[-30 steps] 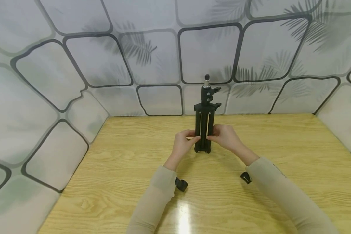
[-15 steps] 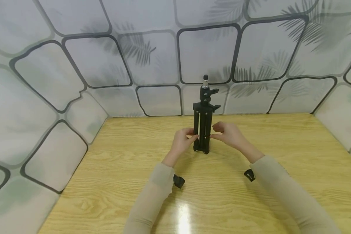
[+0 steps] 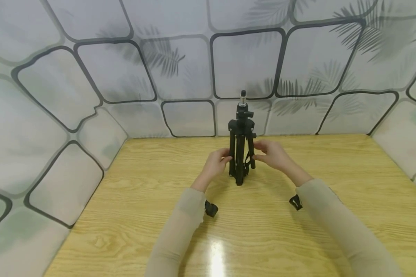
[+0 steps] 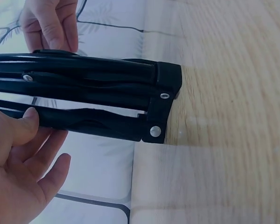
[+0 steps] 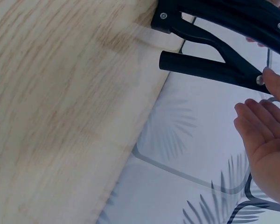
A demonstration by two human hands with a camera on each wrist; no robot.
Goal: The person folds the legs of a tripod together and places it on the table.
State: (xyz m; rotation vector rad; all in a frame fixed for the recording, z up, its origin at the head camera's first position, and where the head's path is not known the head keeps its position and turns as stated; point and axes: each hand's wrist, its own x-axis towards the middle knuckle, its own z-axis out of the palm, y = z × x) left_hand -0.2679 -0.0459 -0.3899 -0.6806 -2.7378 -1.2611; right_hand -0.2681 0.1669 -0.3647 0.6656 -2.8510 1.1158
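A black tripod stand (image 3: 240,157) stands upright on the wooden table, its silver-and-black tip upward. One leg on its right side is swung slightly out from the centre, with a brace exposed. My left hand (image 3: 213,166) holds a leg on the left side; in the left wrist view its thumb (image 4: 30,120) lies over the black tube. On the other side, my right hand (image 3: 275,156) pinches the swung-out leg (image 5: 200,67). Its thumb presses near a rivet in the right wrist view, while the leg partly hides the grip.
The wooden table (image 3: 142,215) meets a patterned cloth backdrop (image 3: 190,119) behind the stand and at both sides. Small black devices (image 3: 211,209) show at each sleeve cuff.
The stand has turned about its upright axis, and a leg on the right has swung outward. My right hand came off the stand, then took hold of that leg; my left hand stayed on it.
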